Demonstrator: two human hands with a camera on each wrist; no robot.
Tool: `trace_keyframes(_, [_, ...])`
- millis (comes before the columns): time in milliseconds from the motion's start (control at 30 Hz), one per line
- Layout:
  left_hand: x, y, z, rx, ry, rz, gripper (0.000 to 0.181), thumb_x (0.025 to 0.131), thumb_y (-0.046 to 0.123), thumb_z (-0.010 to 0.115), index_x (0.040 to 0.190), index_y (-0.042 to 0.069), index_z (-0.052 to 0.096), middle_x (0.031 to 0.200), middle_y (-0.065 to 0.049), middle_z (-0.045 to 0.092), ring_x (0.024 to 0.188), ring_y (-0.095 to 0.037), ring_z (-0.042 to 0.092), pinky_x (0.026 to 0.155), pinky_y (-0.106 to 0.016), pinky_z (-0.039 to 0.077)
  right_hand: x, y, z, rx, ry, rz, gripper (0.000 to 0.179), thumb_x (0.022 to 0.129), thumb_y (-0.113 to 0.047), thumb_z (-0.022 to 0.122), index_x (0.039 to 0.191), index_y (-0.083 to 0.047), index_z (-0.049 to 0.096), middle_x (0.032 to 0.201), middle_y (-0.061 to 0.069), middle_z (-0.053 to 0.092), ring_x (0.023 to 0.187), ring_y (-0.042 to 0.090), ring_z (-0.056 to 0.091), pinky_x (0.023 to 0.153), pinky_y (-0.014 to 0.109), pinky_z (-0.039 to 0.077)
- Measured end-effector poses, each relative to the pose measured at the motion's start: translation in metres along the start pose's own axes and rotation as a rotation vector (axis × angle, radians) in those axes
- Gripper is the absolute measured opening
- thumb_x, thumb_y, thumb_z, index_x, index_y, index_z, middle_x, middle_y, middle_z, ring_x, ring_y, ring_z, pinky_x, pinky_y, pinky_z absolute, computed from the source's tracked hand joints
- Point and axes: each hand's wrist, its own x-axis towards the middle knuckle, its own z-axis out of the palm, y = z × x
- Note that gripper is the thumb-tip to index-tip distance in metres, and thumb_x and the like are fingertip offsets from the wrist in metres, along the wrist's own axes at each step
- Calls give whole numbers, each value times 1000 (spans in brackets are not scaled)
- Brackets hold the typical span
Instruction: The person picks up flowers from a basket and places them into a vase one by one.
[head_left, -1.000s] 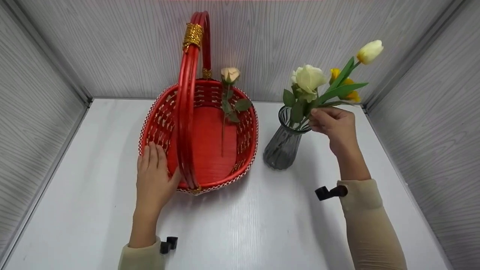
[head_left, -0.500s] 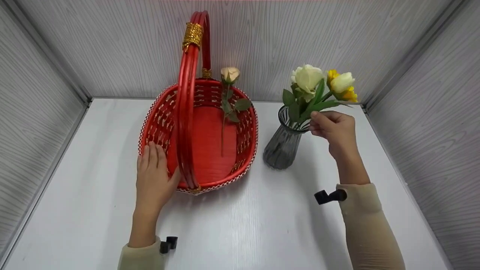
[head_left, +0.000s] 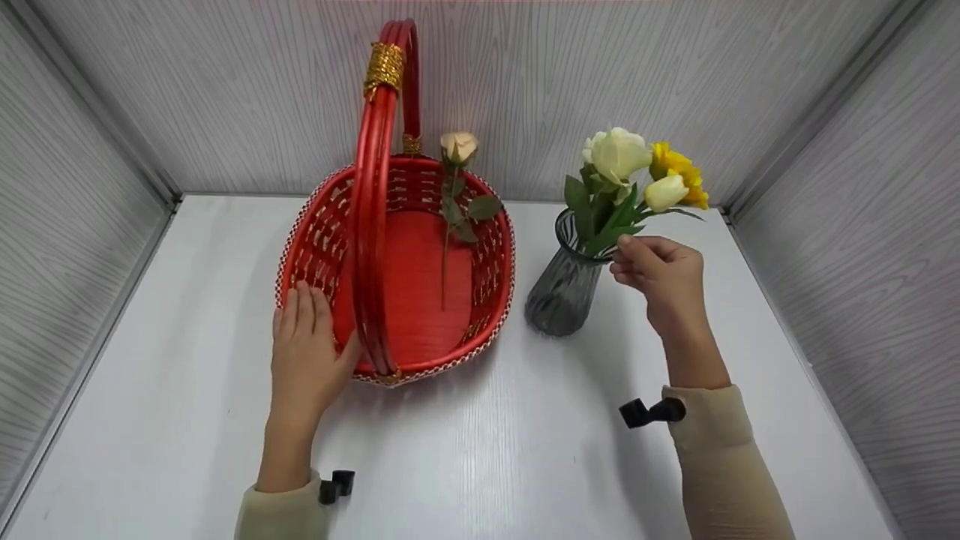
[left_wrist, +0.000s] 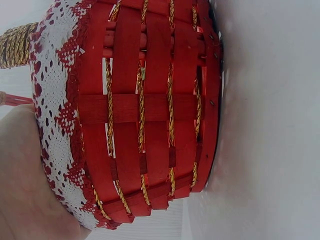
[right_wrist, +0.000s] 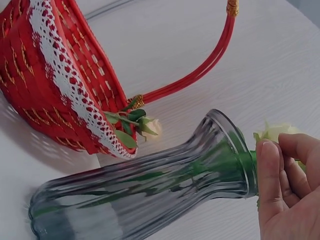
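Observation:
A red woven basket (head_left: 424,367) with a tall arched handle stands at left centre in the head view. My left hand (head_left: 306,356) rests over its near-left rim, fingers lying straight; the left wrist view shows the palm against the lace-trimmed edge. A peach rose (head_left: 458,148) leans inside the basket, its bloom above the far rim. Right of it is a grey ribbed glass vase (head_left: 561,300) holding a cream rose (head_left: 618,155), a yellow flower (head_left: 679,171) and a white tulip (head_left: 665,193). My right hand (head_left: 667,281) pinches the tulip low down, at the vase mouth.
Everything stands on a white table (head_left: 465,457). Grey wood-grained panels (head_left: 525,75) rise behind and on both sides. The basket handle (head_left: 369,225) arches high above the basket. A gap of bare table separates basket and vase.
My right hand has lowered the tulip, its bloom sinking from high on the right to beside the cream rose. The left hand and basket have stayed almost still.

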Motion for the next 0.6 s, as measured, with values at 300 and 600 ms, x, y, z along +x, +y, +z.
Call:
trace_keyframes(300, [0, 0, -1, 18, 7, -7, 81, 95, 44, 51, 152, -9, 29, 160, -29, 23, 151, -44, 16, 122, -57, 8, -13, 16, 20, 22, -23, 18, 16, 89, -15, 76, 90, 0, 73, 72, 7, 69, 62, 15, 68, 61, 27, 60])
trace_keyframes(600, [0, 1, -2, 7, -7, -7, 82, 96, 47, 49, 152, -9, 29, 160, -28, 22, 151, -44, 15, 123, -57, 8, -28, 26, 55, 37, -129, 25, 18, 89, -12, 75, 92, 5, 71, 75, 9, 70, 62, 17, 68, 63, 30, 61])
